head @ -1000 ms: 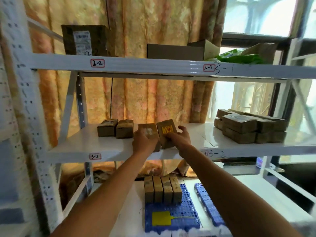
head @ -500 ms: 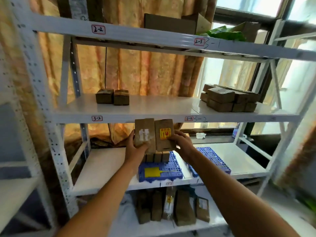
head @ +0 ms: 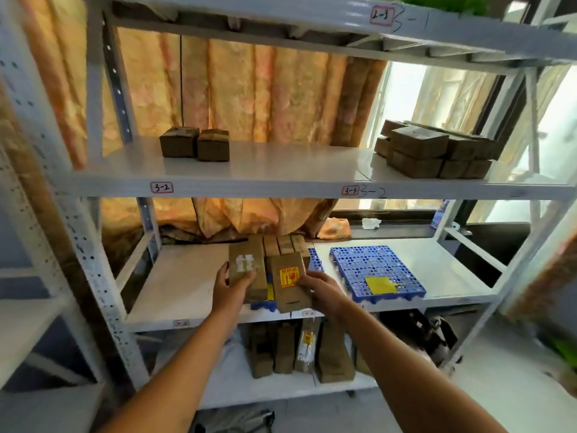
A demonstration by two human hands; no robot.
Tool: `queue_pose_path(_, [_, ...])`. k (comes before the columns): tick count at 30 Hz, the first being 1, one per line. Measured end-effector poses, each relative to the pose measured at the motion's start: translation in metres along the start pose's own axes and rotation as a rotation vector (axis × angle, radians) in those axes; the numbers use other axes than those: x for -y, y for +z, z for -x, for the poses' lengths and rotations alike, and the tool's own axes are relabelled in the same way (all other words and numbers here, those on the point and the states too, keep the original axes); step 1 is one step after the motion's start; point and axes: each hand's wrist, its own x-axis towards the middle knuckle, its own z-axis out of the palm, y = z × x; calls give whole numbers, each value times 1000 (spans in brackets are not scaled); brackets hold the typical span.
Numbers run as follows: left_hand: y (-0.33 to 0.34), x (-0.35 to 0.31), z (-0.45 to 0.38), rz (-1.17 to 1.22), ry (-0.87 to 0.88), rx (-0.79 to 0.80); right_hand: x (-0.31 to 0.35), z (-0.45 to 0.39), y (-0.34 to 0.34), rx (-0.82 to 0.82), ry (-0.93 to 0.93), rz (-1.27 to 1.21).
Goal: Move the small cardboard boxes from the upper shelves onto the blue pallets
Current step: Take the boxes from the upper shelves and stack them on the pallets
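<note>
Carrying one small box apiece, the hands hang just over the near pallet (head: pixel 263 304) – the left hand (head: pixel 229 287) grips the box with the white label (head: pixel 245 267), the right hand (head: pixel 318 290) grips the box with the orange sticker (head: pixel 290 281). Behind them a row of boxes (head: pixel 282 245) already stands on that pallet, so this looks like the set-down step. Next each box needs lowering into the free front space, then letting go. Two boxes (head: pixel 195 143) and a stack (head: pixel 434 150) wait on the upper shelf (head: pixel 281 185) – the second pallet (head: pixel 374 270) lies bare.

The white metal shelf edge (head: pixel 281 189) bears tags "3-2" (head: pixel 161 187) and "3-3" (head: pixel 350 190) (handwritten "3-2" beside, towards 3 o'clock); the upper beam (head: pixel 312 14) bears "2-3" (head: pixel 381 15).
</note>
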Motion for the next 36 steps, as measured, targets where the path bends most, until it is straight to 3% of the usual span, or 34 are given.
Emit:
queue_pose_path(8, [26, 41, -103, -52, -65, -120, -28, -139, -75, -326, 67, 28])
queue_pose_path(14, [74, 56, -170, -53, -87, -75, -21, -245, -108, -492, 70, 54])
queue_pose_path(21, [97, 58, -218, -122, -79, -53, -13, -317, -90, -391, 84, 229])
queue_pose_path(31, [98, 53, -243, -174, -78, -107, 1, -352, -68, -264, 50, 386])
queue_pose_path(36, [101, 56, -243, -186, -128, -98, 3, -351, -79, -355, 20, 462])
